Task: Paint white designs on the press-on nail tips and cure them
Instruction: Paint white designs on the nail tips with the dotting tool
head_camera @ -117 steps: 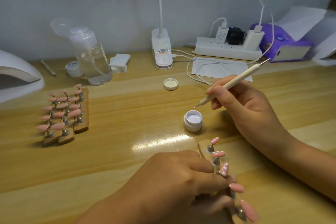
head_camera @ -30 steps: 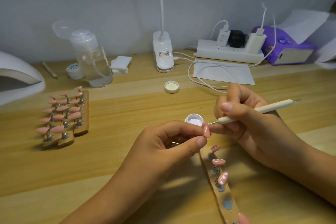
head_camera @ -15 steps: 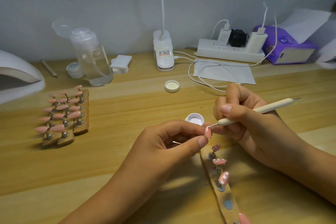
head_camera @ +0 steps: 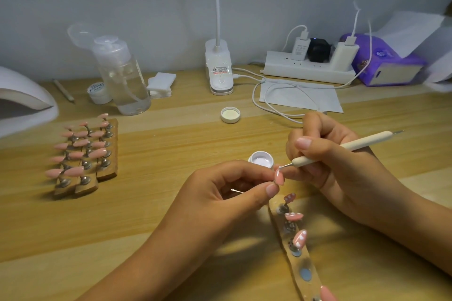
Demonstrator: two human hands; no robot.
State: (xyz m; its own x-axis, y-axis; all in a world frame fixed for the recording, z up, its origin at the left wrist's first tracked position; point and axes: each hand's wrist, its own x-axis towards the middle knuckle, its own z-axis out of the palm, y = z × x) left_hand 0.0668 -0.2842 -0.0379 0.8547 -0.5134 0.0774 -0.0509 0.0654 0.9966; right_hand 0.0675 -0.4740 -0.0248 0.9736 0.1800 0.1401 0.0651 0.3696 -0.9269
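One pink nail tip [head_camera: 279,176] pinched in left hand [head_camera: 230,193], long way up-down. Right hand [head_camera: 327,166] grips dotting pen [head_camera: 354,144], pen point at tip's top end, coming from right.

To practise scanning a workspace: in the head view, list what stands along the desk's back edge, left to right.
Curing lamp, pump bottle, cotton pads, desk lamp base, power strip, purple tissue pack.

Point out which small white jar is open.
The jar just behind the held nail tip, its white paint showing; the labelled jar beside the clear bottle is capped.
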